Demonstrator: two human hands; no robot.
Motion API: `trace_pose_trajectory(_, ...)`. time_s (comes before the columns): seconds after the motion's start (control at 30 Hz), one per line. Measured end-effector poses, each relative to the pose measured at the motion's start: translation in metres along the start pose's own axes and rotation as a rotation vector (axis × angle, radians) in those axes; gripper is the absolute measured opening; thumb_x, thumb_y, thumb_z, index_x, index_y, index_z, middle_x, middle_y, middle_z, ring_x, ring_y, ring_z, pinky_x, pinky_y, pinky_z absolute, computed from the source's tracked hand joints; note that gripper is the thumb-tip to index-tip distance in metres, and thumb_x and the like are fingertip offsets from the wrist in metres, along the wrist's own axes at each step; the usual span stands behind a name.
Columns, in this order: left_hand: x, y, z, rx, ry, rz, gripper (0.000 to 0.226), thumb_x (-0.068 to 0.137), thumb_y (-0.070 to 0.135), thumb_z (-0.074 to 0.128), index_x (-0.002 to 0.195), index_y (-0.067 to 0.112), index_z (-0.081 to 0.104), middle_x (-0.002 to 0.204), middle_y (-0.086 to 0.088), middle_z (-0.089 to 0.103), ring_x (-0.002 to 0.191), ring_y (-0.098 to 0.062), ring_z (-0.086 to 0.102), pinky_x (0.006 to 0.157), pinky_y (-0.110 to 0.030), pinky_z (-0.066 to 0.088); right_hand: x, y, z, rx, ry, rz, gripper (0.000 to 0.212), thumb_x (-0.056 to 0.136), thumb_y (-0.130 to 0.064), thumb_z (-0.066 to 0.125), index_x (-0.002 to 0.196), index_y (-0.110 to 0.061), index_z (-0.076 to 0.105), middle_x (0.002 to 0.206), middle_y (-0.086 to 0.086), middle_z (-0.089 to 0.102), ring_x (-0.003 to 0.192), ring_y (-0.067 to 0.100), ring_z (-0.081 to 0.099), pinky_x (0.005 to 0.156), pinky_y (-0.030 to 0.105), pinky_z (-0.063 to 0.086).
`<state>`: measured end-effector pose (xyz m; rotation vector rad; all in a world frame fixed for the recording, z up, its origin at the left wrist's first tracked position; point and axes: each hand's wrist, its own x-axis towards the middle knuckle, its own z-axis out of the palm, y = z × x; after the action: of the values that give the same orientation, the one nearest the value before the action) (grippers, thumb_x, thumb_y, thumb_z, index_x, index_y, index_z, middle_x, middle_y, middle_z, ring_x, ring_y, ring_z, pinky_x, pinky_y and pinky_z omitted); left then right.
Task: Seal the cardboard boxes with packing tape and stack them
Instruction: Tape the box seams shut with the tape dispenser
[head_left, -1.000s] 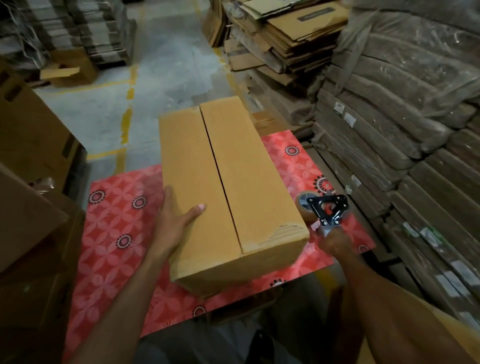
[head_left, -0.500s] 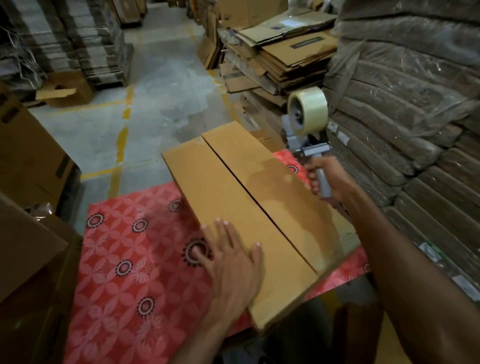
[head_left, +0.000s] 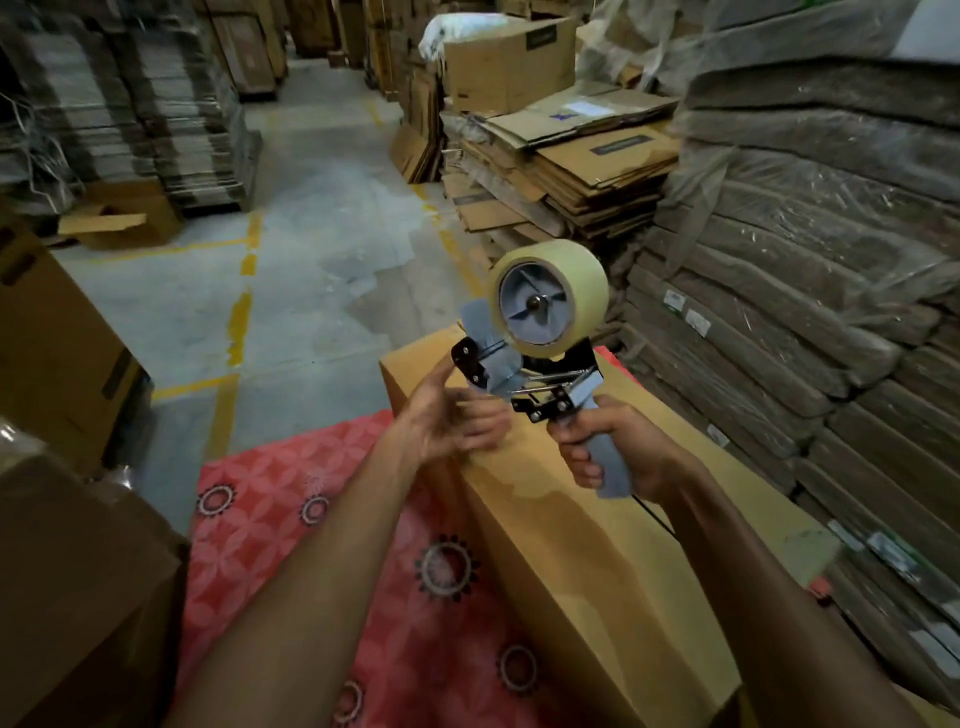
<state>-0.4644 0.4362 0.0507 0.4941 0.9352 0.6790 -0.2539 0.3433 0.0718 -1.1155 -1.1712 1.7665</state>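
A long brown cardboard box (head_left: 587, 551) lies on a red patterned mat (head_left: 311, 571), its top flaps closed with the seam untaped. Above it my right hand (head_left: 618, 447) grips the grey handle of a tape dispenser (head_left: 530, 364) that carries a roll of clear tape (head_left: 550, 296), held upright over the box's far end. My left hand (head_left: 452, 415) is at the dispenser's front end, by the blade; it is blurred, so whether its fingers pinch the tape end is unclear.
Stacks of flattened cartons (head_left: 810, 312) wrapped in plastic rise on the right. More folded cardboard (head_left: 571, 156) lies behind the box. Brown boxes (head_left: 57, 364) stand on the left. A concrete aisle with yellow lines (head_left: 244, 322) runs ahead.
My right hand has brought the dispenser from the box's right side to above the box. My left hand has left the box top and risen to the dispenser's front.
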Motion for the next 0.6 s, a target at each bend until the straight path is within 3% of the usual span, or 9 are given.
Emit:
trace_pose_trajectory(0.03, 0.0, 0.003, -0.004, -0.013, -0.118, -0.07, 0.052, 0.095, 0.053, 0.055, 0.089, 0.001, 0.061, 0.092, -0.017, 0.063, 0.079, -0.032, 0.07, 0.068, -0.04, 0.062, 0.003, -0.001, 0.003, 0.0, -0.011, -0.011, 0.01, 0.076, -0.006, 0.055, 0.073, -0.01, 0.046, 0.059, 0.006, 0.039, 0.042, 0.016, 0.033, 0.044, 0.027, 0.026)
trace_pose_trajectory(0.1, 0.0, 0.007, -0.008, -0.069, -0.196, -0.103, 0.03, 0.089, 0.03, 0.062, 0.095, 0.001, 0.061, 0.094, -0.016, 0.063, 0.075, -0.027, 0.069, 0.067, -0.037, 0.064, 0.007, -0.004, 0.008, -0.03, -0.013, -0.035, 0.01, 0.077, -0.005, 0.055, 0.074, -0.01, 0.047, 0.06, 0.007, 0.04, 0.042, 0.017, 0.033, 0.044, 0.027, 0.026)
trace_pose_trajectory(0.2, 0.003, 0.007, -0.019, -0.203, -0.183, -0.09, 0.016, 0.079, 0.007, 0.065, 0.092, -0.002, 0.063, 0.076, -0.014, 0.064, 0.06, -0.021, 0.069, 0.056, -0.029, 0.062, 0.008, -0.009, 0.009, -0.065, 0.003, -0.06, 0.007, 0.078, -0.004, 0.055, 0.078, -0.009, 0.05, 0.061, 0.008, 0.042, 0.044, 0.017, 0.035, 0.045, 0.028, 0.027)
trace_pose_trajectory(0.33, 0.012, 0.015, -0.041, -0.179, -0.137, -0.087, 0.007, 0.083, -0.002, 0.064, 0.082, -0.005, 0.071, 0.073, -0.013, 0.066, 0.063, -0.018, 0.071, 0.059, -0.026, 0.062, 0.011, -0.014, 0.007, -0.109, 0.017, -0.076, 0.004, 0.079, -0.004, 0.056, 0.08, -0.007, 0.054, 0.062, 0.008, 0.043, 0.045, 0.018, 0.035, 0.046, 0.029, 0.028)
trace_pose_trajectory(0.43, 0.019, 0.035, -0.045, 0.051, -0.084, 0.013, 0.027, 0.094, -0.007, 0.056, 0.074, -0.002, 0.072, 0.062, -0.009, 0.065, 0.051, -0.01, 0.064, 0.054, -0.018, 0.058, 0.015, -0.015, 0.004, -0.174, 0.034, -0.056, 0.006, 0.079, -0.007, 0.059, 0.081, -0.006, 0.054, 0.063, 0.01, 0.044, 0.048, 0.02, 0.036, 0.048, 0.03, 0.029)
trace_pose_trajectory(0.5, 0.023, 0.053, -0.039, 0.339, -0.062, 0.107, 0.045, 0.095, -0.01, 0.05, 0.057, 0.006, 0.068, 0.049, -0.005, 0.054, 0.037, -0.007, 0.047, 0.045, -0.019, 0.047, 0.017, -0.011, 0.005, -0.238, 0.073, -0.034, 0.007, 0.076, -0.01, 0.062, 0.079, -0.008, 0.057, 0.065, 0.011, 0.046, 0.05, 0.021, 0.038, 0.049, 0.03, 0.032)
trace_pose_trajectory(0.53, 0.028, 0.061, -0.034, 0.469, -0.026, 0.142, 0.048, 0.092, -0.012, 0.048, 0.051, 0.006, 0.064, 0.043, -0.004, 0.049, 0.033, -0.009, 0.041, 0.043, -0.021, 0.041, 0.02, -0.008, 0.006, -0.266, 0.104, -0.021, 0.009, 0.074, -0.012, 0.063, 0.079, -0.007, 0.056, 0.065, 0.01, 0.048, 0.051, 0.02, 0.04, 0.05, 0.029, 0.034)
trace_pose_trajectory(0.6, 0.044, 0.083, -0.029, 0.599, 0.105, 0.17, 0.037, 0.09, -0.016, 0.046, 0.058, 0.0, 0.058, 0.038, -0.005, 0.049, 0.03, -0.011, 0.045, 0.041, -0.022, 0.041, 0.024, -0.002, 0.009, -0.274, 0.156, -0.019, 0.015, 0.071, -0.013, 0.064, 0.08, -0.005, 0.054, 0.065, 0.01, 0.048, 0.052, 0.019, 0.041, 0.05, 0.029, 0.035)
